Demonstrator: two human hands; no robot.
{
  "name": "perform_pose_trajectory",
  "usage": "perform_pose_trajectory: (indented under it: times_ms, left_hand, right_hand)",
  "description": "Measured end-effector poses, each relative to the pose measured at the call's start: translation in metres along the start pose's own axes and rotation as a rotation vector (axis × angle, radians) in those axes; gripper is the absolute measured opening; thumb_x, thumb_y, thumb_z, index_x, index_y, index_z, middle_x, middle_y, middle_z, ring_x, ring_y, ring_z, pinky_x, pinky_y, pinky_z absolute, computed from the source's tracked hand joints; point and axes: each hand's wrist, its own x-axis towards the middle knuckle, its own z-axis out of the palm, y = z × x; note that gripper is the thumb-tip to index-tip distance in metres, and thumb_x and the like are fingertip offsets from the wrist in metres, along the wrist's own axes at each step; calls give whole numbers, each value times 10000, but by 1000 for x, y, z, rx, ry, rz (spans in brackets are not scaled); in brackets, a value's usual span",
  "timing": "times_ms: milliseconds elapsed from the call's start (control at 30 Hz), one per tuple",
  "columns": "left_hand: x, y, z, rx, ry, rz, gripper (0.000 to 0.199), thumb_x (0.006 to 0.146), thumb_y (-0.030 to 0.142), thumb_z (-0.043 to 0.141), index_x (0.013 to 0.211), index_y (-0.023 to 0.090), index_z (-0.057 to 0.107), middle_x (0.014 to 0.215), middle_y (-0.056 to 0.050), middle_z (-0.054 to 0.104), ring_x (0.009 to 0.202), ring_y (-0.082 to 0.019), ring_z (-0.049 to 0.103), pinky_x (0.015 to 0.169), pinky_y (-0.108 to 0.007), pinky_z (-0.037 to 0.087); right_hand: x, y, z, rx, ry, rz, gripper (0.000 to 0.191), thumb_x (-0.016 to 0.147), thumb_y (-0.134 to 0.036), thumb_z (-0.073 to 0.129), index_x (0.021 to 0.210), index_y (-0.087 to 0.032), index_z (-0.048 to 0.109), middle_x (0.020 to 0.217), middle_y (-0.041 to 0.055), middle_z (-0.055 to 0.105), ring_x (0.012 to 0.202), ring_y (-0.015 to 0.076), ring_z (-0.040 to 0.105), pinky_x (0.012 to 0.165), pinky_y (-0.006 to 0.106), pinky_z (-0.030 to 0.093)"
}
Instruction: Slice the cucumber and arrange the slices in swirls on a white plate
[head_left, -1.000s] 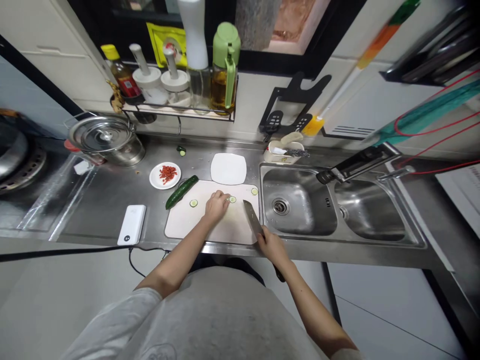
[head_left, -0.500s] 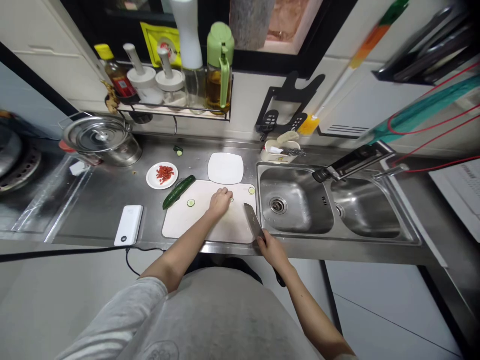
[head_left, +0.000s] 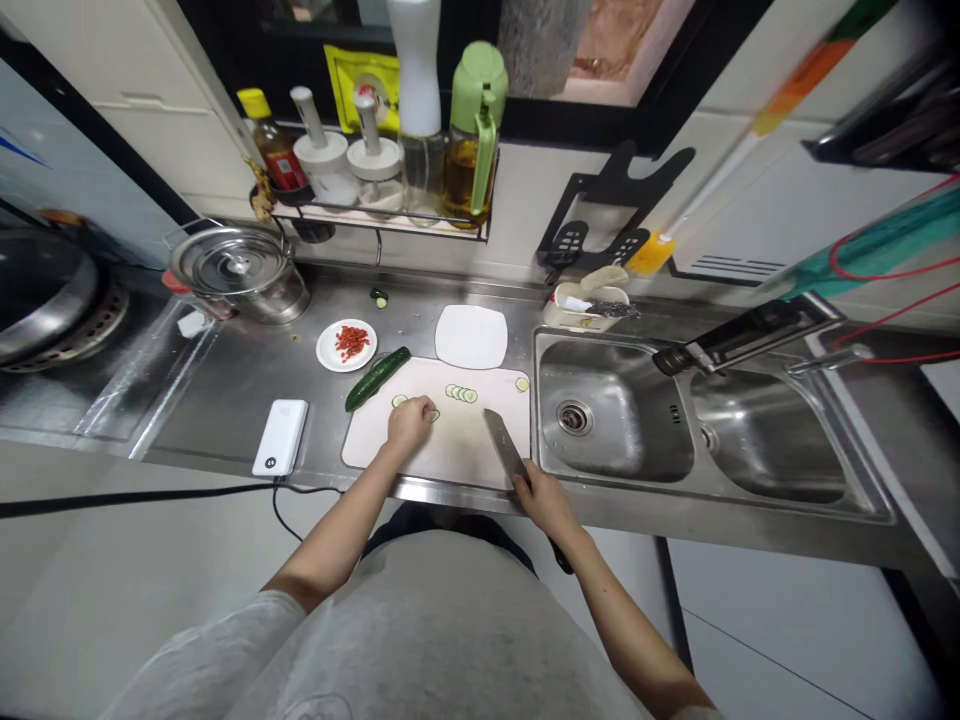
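Observation:
My left hand (head_left: 411, 424) is closed over the left half of the pale cutting board (head_left: 450, 455), its fingers pinched on a cucumber slice (head_left: 436, 416). Just behind that hand lies another slice, partly covered. A short row of overlapping cucumber slices (head_left: 461, 394) rests near the board's middle, and a single slice is at its far right corner. In my right hand (head_left: 547, 505) is the handle of a kitchen knife (head_left: 504, 445), its blade angled over the board's right side. A piece of dark green cucumber (head_left: 378, 379) lies across the board's left edge.
Behind the board stand a white plate (head_left: 471, 336) and a smaller plate (head_left: 327, 350) with chopped red bits. Left are a white power bank (head_left: 280, 437) with a cable and a steel pot (head_left: 274, 295). A double sink (head_left: 615, 400) adjoins on the right.
My left hand has moved left from the middle of the board, uncovering the row of slices. The knife stays nearly in place in my right hand. The view has shifted slightly.

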Motion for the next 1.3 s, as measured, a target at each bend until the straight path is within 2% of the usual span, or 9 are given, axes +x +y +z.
perform_pose_trajectory:
  times_ms: [200, 300, 400, 667, 867, 1300]
  left_hand:
    - [4, -8, 10, 43, 54, 37, 174, 856, 212, 532, 930, 220, 690, 978, -69, 681, 951, -217, 600, 822, -313, 444]
    - [2, -12, 14, 34, 92, 55, 223, 868, 216, 520, 1016, 215, 688, 1038, -86, 657, 1005, -224, 585, 859, -319, 448]
    - [-3, -18, 16, -28, 124, 44, 253, 880, 216, 502, 1068, 204, 670, 1024, -83, 660, 962, -209, 599, 866, -312, 450]
    - [-4, -23, 20, -105, 106, -95, 177, 833, 202, 531, 933, 182, 677, 881, -56, 697, 838, -195, 624, 771, -286, 451]
    - [0, -25, 21, -130, 111, -81, 206, 830, 188, 518, 957, 186, 681, 858, -51, 698, 813, -189, 624, 763, -282, 450]
    - [0, -26, 23, -150, 111, -49, 247, 829, 162, 498, 995, 185, 679, 890, -52, 695, 839, -187, 623, 801, -285, 454]
  right_hand:
    - [2, -24, -7, -72, -77, -11, 294, 979, -315, 335, 1215, -197, 463, 943, 83, 690, 864, 201, 634, 644, 253, 295]
    - [2, -39, -10, -93, -104, -33, 312, 982, -307, 316, 1247, -186, 430, 972, 104, 690, 880, 214, 639, 657, 263, 311]
    - [4, -55, -12, -108, -123, -66, 323, 982, -296, 287, 1247, -172, 424, 959, 113, 691, 881, 228, 644, 661, 272, 328]
    - [17, -91, -14, -223, -145, -153, 285, 968, -249, 308, 1201, -181, 456, 952, 117, 686, 906, 230, 650, 722, 296, 386]
    - [27, -100, -15, -246, -158, -190, 270, 953, -229, 312, 1173, -178, 460, 949, 122, 685, 911, 250, 652, 714, 319, 409]
    - [31, -106, -14, -265, -184, -177, 277, 951, -231, 317, 1183, -173, 458, 953, 139, 683, 935, 257, 651, 725, 331, 428]
